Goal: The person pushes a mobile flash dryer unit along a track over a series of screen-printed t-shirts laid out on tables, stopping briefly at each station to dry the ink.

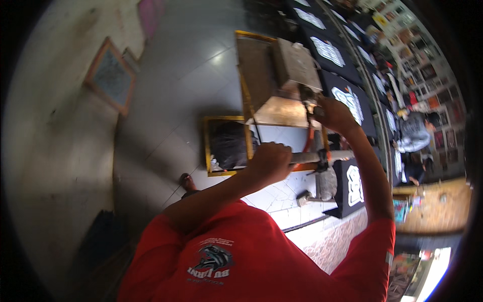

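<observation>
My left hand [271, 162] is closed round a grey bar [334, 155] that crosses the near end of a yellow-edged metal cart [241, 34]. Farther up and to the right, my right hand [334, 115] has its fingers bent together at a dark fitting [307, 95] on the end of a metal box [298, 65]. What those fingers grip is too dark and small to make out. An orange hose [309, 138] runs down from the fitting towards the bar. Below the box lies a shiny metal plate [282, 111], lit with a warm glow.
Black shirts [328, 51] with white prints lie along a long rack at the right. A dark bag [229, 145] sits in the cart's yellow frame. Against the left wall leans a wooden-framed screen [111, 75]. Another person [415, 133] in grey is at the far right.
</observation>
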The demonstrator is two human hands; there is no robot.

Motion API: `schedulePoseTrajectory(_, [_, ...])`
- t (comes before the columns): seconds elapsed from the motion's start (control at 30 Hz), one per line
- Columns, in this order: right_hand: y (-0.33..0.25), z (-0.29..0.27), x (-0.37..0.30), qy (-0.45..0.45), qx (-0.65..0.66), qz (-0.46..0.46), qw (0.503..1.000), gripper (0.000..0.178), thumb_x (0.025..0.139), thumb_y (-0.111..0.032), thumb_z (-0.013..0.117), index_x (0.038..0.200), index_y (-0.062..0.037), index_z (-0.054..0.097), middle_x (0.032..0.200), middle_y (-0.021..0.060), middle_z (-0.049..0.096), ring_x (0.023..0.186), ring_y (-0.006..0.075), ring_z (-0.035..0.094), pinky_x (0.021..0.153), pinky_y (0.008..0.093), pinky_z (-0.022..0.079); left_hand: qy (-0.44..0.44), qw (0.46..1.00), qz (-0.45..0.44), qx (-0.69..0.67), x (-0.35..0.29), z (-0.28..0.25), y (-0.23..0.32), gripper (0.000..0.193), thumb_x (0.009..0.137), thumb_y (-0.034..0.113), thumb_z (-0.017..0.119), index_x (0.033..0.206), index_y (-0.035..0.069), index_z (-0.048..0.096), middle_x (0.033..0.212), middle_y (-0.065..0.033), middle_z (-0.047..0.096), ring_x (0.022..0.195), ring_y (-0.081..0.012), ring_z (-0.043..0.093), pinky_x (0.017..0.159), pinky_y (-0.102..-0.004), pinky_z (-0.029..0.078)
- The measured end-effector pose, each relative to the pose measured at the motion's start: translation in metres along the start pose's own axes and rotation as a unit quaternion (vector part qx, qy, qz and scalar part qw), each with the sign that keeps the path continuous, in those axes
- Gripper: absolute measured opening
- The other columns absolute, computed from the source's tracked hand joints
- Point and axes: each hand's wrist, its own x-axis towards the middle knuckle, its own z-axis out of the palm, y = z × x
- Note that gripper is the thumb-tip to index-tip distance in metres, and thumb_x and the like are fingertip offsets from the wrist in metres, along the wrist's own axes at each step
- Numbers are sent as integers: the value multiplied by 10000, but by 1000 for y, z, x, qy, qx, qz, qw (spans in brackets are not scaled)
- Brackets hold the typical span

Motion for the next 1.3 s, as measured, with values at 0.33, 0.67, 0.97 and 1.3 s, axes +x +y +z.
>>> schedulePoseTrajectory(0.33, [1,30,-33,144,64,76,985,502,873,-259,711,1271,3,551,1036,214,676,964,366,659,824,442,521,-19,999,-26,17,-6,5,1,348,835,364,685,761,25,655,708,-133,644,688,-293,672,656,-418,535])
schedulePoseTrajectory(0.67, [84,120,-156,150,201,124,960,539,1013,-467,477,875,38,607,638,120,555,569,243,518,560,425,399,54,995,-51,64,-7,15,16,359,766,373,716,664,31,668,630,-141,641,632,-318,678,619,-424,532])
schedulePoseTrajectory(0.97, [74,118,-137,193,181,-5,964,587,608,-536,783,726,6,591,631,166,557,574,380,550,563,447,442,-41,961,-200,187,-36,10,66,498,780,546,728,820,52,672,748,-140,674,717,-323,696,660,-457,540])
schedulePoseTrajectory(1.3, [31,107,-124,196,154,-188,950,466,449,-322,886,666,-41,584,628,127,577,576,324,585,556,403,462,44,908,-361,208,-119,33,173,533,743,593,730,773,67,653,760,-125,668,761,-318,694,703,-468,526])
